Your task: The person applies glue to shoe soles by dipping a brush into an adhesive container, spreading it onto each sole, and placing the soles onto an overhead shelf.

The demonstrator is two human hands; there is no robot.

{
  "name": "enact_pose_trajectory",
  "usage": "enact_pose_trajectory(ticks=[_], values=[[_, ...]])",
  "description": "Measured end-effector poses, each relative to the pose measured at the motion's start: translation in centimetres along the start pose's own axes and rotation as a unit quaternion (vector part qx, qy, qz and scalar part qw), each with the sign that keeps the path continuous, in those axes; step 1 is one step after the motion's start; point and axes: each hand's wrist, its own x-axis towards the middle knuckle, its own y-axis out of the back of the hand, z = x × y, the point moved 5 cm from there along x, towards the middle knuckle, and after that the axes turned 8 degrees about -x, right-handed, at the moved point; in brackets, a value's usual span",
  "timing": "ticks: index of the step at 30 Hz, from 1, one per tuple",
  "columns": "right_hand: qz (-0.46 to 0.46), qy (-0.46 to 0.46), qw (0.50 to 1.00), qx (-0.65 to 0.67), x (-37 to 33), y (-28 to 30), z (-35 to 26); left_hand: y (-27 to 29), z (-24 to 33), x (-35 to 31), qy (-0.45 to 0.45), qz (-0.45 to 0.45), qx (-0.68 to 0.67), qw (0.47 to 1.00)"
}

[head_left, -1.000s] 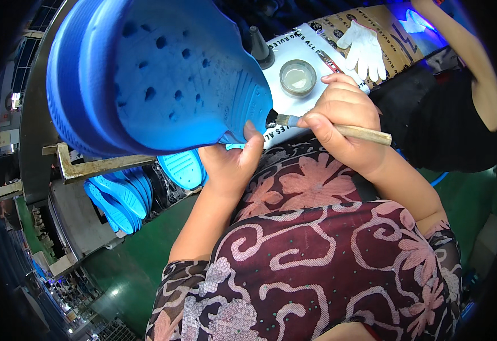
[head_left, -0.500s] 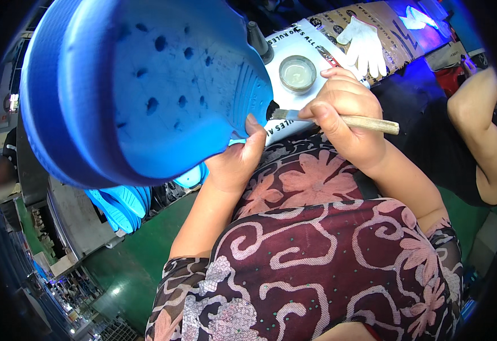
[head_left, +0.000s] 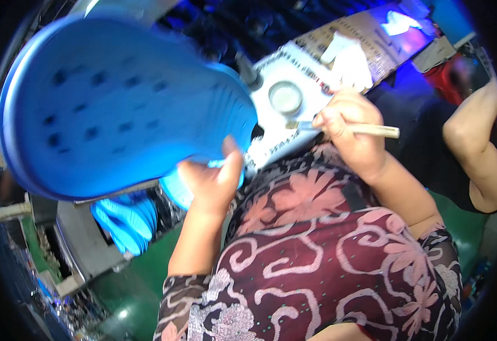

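Observation:
My left hand (head_left: 213, 181) grips the narrow end of a large blue foam shoe piece (head_left: 106, 113), its thumb on the near edge. Rows of dark holes mark the piece's wide part, and its rim looks doubled; motion blurs it. In my right hand (head_left: 351, 133) is a flat paintbrush with a pale wooden handle (head_left: 376, 131). The bristle end points left, apart from the blue piece. Just beyond the brush, a small round dish of pale stuff (head_left: 285, 98) stands on a white printed surface (head_left: 311, 79).
A dark tapered object (head_left: 247, 71) stands left of the dish. Beyond my right hand, a white glove (head_left: 351, 59) lies by printed cardboard (head_left: 368, 34). Several blue foam pieces (head_left: 126, 224) are stacked at lower left. Someone's bare arm or leg (head_left: 470, 133) shows at right.
The blue shoe piece and my left hand have shifted left and lower in view, with more of its holed face showing. The brush tip has come away from the piece's edge.

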Motion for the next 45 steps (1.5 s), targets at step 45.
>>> enact_pose_trajectory(ticks=[45], values=[[-0.01, -0.276, 0.952, 0.133, -3.9, 0.1, 7.2, 24.0, -16.2, -10.9, 0.28, 0.036, 0.463, 0.84]])
